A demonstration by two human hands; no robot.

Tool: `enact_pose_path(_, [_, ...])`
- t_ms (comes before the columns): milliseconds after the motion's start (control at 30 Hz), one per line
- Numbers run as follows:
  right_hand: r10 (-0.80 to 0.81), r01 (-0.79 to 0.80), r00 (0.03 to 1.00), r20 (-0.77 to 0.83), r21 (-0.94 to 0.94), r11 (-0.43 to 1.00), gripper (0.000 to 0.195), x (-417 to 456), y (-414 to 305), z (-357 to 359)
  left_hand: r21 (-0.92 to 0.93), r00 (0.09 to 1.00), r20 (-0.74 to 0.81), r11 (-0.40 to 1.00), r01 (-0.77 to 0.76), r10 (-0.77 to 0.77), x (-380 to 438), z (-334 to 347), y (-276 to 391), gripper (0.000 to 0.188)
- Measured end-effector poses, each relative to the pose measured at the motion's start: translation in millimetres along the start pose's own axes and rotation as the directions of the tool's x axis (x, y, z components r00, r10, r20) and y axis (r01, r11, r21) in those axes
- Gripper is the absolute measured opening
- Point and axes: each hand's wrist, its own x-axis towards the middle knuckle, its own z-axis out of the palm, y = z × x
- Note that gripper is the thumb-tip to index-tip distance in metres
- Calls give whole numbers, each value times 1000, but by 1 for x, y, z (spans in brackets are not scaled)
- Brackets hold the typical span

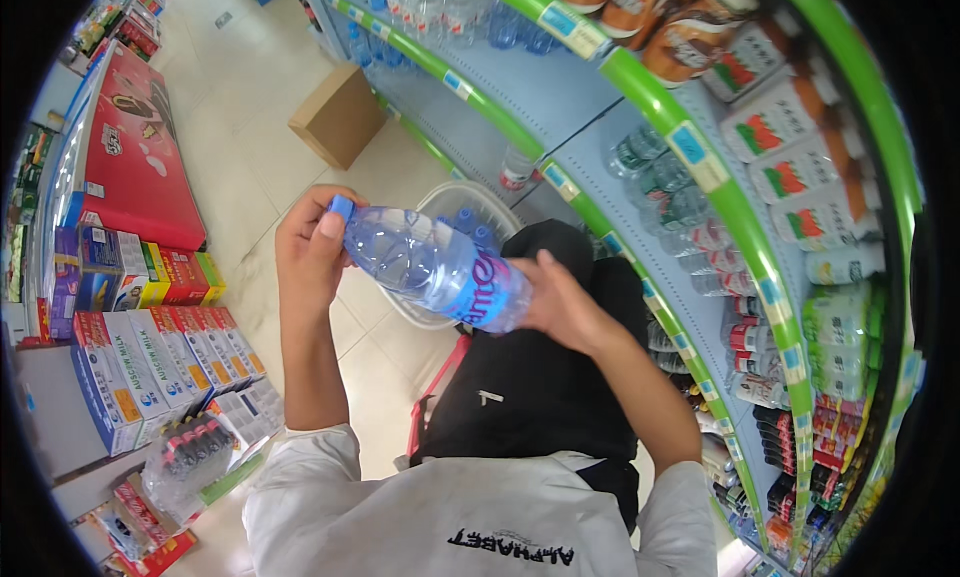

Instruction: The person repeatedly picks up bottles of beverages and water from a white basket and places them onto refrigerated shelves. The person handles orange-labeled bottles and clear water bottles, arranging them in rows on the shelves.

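Observation:
A clear plastic water bottle (420, 262) with a blue cap and a blue and pink label lies tilted across both hands in front of me. My left hand (319, 239) pinches it at the blue cap (342, 206). Its base rests against the palm and fingers of my right hand (559, 307). Behind and below the bottle stands a white plastic tub (487, 194), partly hidden by the bottle and my knee. Several blue-capped bottles (472, 228) lie inside the tub.
Shelving with green edges (517, 138) curves along my right, holding bottled drinks (667, 179). A cardboard box (341, 119) is on the tiled floor ahead. Stacked milk cartons (157, 367) and a red display box (142, 149) line the left. Something pink (442, 382) shows beside my leg.

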Motion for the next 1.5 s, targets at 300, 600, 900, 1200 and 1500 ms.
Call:
enact_pose_path(300, [-591, 563, 795, -136, -198, 802, 54, -89, -18, 63, -169, 995, -100, 985, -33, 16, -11, 102, 7, 51])
enact_pose_path(600, [-616, -32, 332, 714, -644, -764, 55, -132, 1, 54, -614, 823, 536, 583, 532, -186, -51, 165, -15, 69])
enact_pose_path(900, [-846, 555, 514, 143, -807, 201, 76, -154, 4, 68, -681, 773, 621, 575, 454, 126, -51, 170, 9, 72])
enact_pose_path(1200, [-951, 360, 291, -100, -910, 206, 82, -151, -21, 75, -409, 885, 461, 901, 144, 68, -54, 202, 56, 88])
enact_pose_path(1500, [-887, -111, 39, 461, -880, -462, 95, -138, -22, 29, -332, 863, 468, 943, -30, 192, -67, 217, 47, 81])
